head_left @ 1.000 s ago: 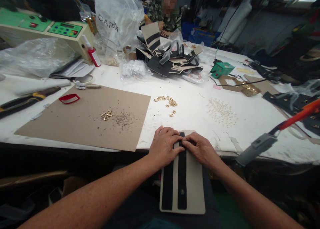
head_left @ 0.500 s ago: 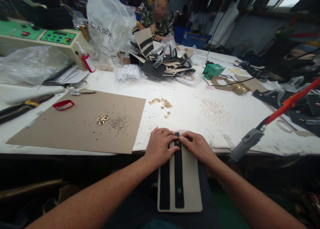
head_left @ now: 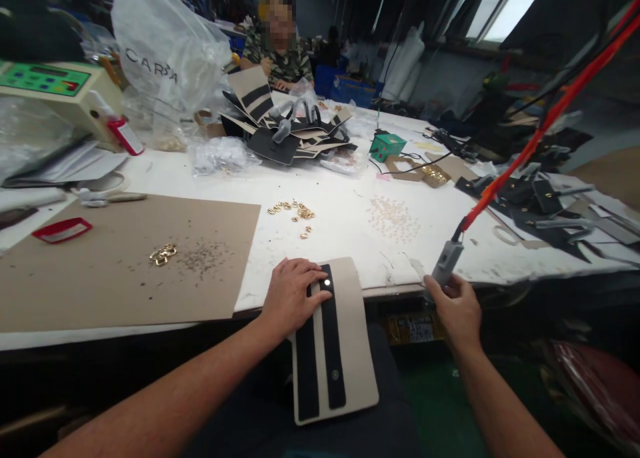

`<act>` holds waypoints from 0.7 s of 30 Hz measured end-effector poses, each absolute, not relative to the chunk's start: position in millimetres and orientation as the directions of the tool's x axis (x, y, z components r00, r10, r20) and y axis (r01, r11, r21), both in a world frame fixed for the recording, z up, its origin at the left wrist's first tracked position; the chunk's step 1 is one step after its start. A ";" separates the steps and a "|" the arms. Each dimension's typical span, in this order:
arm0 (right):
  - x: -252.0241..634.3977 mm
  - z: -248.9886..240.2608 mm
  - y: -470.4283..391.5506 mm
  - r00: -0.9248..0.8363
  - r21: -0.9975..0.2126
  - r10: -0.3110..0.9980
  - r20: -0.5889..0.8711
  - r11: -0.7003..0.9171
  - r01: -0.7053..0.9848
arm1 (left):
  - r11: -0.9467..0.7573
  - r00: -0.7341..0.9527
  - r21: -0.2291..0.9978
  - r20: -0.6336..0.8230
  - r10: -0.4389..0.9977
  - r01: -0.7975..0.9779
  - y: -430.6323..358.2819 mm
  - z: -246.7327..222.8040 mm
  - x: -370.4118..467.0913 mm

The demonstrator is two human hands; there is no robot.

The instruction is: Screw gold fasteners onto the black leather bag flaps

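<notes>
My left hand grips the left side of a beige flat panel, its fingers and thumb over the panel's top. Two black strips run down the panel. The inner strip carries a bright round metal dot near my fingertips and a duller one low down. The panel's lower part rests over my lap, its top at the table edge. On the right, my right hand is closed round the lower end of a grey electric screwdriver, which hangs from an orange-wrapped cable. Its tip is hidden.
Gold metal fittings and scattered tiny pieces lie on the white table. A brown board at left bears gold rings. Beyond are a pile of black-and-beige panels, a green box and a seated person.
My right hand has left the panel's top, moved right and taken hold of the grey screwdriver. My left hand has stayed on the panel. The view has turned right.
</notes>
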State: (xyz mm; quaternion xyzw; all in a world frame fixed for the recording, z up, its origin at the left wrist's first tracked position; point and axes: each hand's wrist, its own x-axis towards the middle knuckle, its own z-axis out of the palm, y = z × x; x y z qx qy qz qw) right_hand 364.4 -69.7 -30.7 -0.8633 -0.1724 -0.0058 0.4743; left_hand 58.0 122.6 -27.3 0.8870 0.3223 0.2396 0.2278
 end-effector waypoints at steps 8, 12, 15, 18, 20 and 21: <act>340.1 -1.5 -47.0 0.913 -0.967 0.404 0.055 -0.205 0.149 | -0.687 0.672 0.560 0.284 0.684 0.462 119.2 -31.5 56.1; 277.5 29.5 -16.3 0.770 -0.975 0.638 0.000 0.172 -0.142 | -0.686 0.675 0.566 0.280 0.682 0.458 118.8 -31.3 57.1; 234.4 48.9 17.3 0.692 -0.929 0.712 0.114 0.323 -0.180 | -0.687 0.677 0.568 0.283 0.679 0.452 119.5 -31.4 57.5; 211.1 51.4 45.3 0.615 -0.913 0.746 0.254 0.394 -0.101 | -0.683 0.680 0.578 0.276 0.679 0.447 119.6 -31.1 57.2; 205.2 45.1 57.2 0.574 -0.912 0.755 0.315 0.409 -0.037 | -0.677 0.680 0.583 0.268 0.682 0.449 119.2 -30.7 56.9; 204.0 40.9 61.4 0.558 -0.913 0.761 0.332 0.407 -0.012 | -0.675 0.680 0.585 0.266 0.684 0.449 119.0 -30.6 56.7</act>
